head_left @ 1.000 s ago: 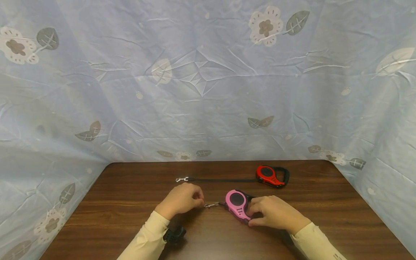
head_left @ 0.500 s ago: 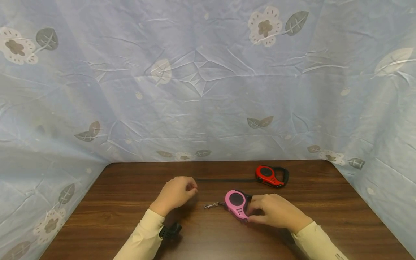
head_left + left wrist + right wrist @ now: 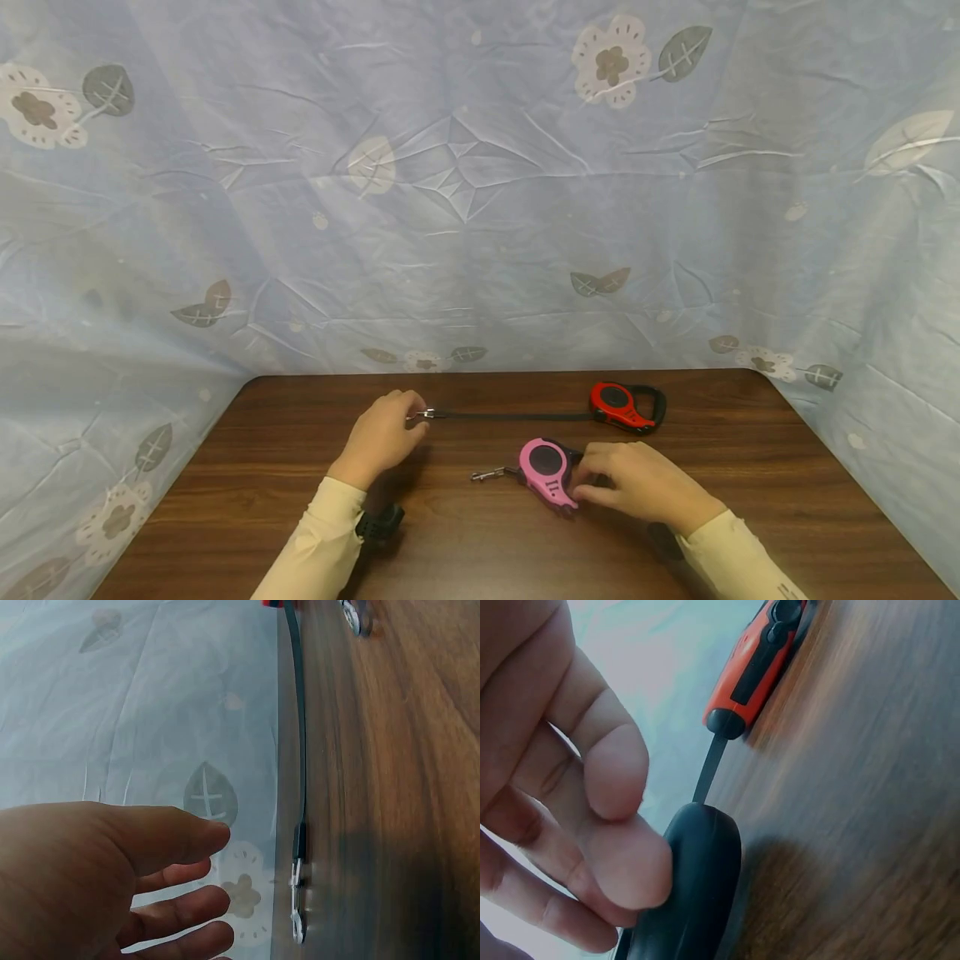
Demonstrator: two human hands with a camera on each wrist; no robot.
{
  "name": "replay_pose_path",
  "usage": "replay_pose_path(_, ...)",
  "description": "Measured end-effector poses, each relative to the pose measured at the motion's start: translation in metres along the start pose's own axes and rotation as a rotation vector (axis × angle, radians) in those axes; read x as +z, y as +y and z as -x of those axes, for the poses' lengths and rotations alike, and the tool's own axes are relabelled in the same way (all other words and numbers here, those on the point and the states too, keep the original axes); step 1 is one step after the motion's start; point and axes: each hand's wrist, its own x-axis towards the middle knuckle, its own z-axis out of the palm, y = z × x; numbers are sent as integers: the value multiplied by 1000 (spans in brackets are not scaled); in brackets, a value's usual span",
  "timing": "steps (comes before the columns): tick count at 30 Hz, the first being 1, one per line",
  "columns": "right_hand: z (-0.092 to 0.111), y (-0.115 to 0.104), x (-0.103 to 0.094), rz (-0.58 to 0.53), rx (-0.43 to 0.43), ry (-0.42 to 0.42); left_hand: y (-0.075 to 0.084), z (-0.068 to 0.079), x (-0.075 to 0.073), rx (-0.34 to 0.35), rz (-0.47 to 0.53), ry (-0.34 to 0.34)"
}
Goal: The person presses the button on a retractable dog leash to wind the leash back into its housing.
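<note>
At the middle of the table (image 3: 285,433), toward the person, lies the pink leash (image 3: 543,458), its metal clip (image 3: 491,474) at nine o'clock. The red leash (image 3: 617,397) sits near it at two o'clock, its strap (image 3: 517,416) drawn straight out to a second clip (image 3: 430,413) at nine o'clock of its case. The left hand (image 3: 378,429) is beside that second clip, thumb and fingers apart, gripping nothing. The right hand (image 3: 645,483) is at three o'clock of the pink leash, fingers loosely bent beside the black handle (image 3: 705,862); whether the tips touch it I cannot tell.

Both cases look like hard, smooth plastic, probably light and a little slippery, sturdy rather than fragile; the looped handle should give the surest hold. The strap looks supple and would bend, so that end is best pinched at the stiff, small clip. Marks show on both cases, too small to read, and I can make out no brand.
</note>
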Motion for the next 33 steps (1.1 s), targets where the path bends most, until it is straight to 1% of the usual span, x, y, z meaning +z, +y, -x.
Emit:
replay_pose_path(7, 2, 5, -2, 54, -4, 44, -7, 0, 0, -29, -18, -39)
replay_pose_path(14, 3, 9, -6, 77, 23, 39, -12, 2, 2, -64, -35, -130)
replay_pose_path(17, 4, 10, -7, 94, 26, 52, -13, 2, 3, -69, -34, -153)
replay_pose_path(21, 5, 14, -7, 128, 67, 80, -14, 3, 3, -73, -37, -172)
replay_pose_path(27, 9, 21, -11, 197, 166, 183, -16, 4, 5, -62, -48, -207)
replay_pose_path(33, 11, 28, -17, 245, 245, 236, -16, 5, 7, -64, -56, -245)
